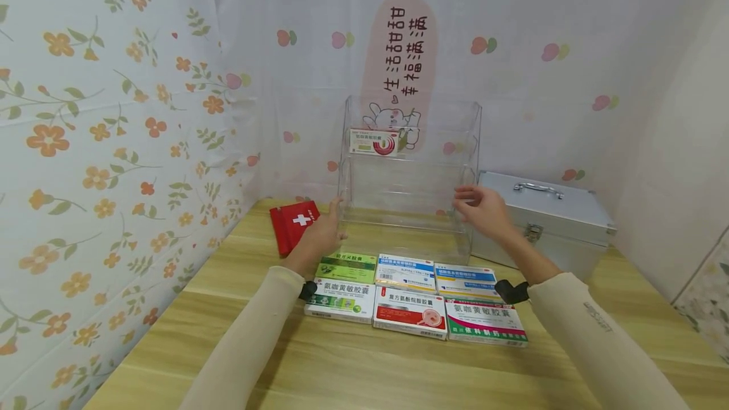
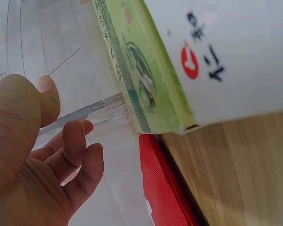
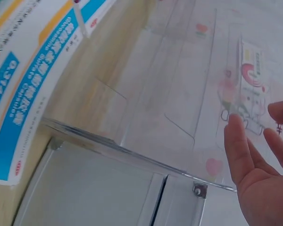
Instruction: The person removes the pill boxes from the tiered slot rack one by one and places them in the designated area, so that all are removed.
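Note:
A clear acrylic tiered rack [image 1: 410,176] stands at the back of the wooden table [image 1: 353,366]. A white medicine box with a red swirl [image 1: 374,142] sits on its top tier. My left hand [image 1: 326,229] is at the rack's left wall with its fingers loosely bent and nothing in it. In the left wrist view this left hand [image 2: 37,155] has its thumb beside the rack's edge [image 2: 80,112]. My right hand [image 1: 480,207] is open next to the right wall. The right wrist view shows the right hand [image 3: 264,165] slightly apart from the rack [image 3: 170,84].
Several medicine boxes lie in two rows in front of the rack, among them a green one [image 1: 347,266] and a red one [image 1: 410,312]. A red first-aid pouch [image 1: 293,223] lies left of the rack. A silver metal case [image 1: 547,220] stands to its right. Walls close off the left and back.

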`<state>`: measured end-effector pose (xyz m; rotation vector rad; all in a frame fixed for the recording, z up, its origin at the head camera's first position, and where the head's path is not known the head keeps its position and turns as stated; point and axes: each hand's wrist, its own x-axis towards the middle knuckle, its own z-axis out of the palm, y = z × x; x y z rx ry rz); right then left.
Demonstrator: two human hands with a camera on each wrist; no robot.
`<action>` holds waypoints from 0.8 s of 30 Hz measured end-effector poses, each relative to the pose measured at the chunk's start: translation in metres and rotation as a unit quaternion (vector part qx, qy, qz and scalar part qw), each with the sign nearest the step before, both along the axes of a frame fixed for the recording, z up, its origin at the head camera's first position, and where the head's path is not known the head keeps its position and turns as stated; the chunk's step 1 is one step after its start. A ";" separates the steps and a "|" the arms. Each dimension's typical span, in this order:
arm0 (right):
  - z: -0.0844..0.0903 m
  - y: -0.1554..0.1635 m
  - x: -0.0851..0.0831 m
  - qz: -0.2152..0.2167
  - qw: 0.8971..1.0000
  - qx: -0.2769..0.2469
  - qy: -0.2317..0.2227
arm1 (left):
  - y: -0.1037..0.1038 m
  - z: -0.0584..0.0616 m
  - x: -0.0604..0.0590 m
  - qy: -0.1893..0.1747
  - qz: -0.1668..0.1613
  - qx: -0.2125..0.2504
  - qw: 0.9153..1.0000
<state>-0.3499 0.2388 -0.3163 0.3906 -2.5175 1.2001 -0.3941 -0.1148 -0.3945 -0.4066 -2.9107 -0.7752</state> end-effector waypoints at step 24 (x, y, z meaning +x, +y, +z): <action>0.029 -0.051 -0.061 -0.029 0.996 -0.017 0.082 | -0.001 0.002 0.005 -0.008 0.003 0.009 1.000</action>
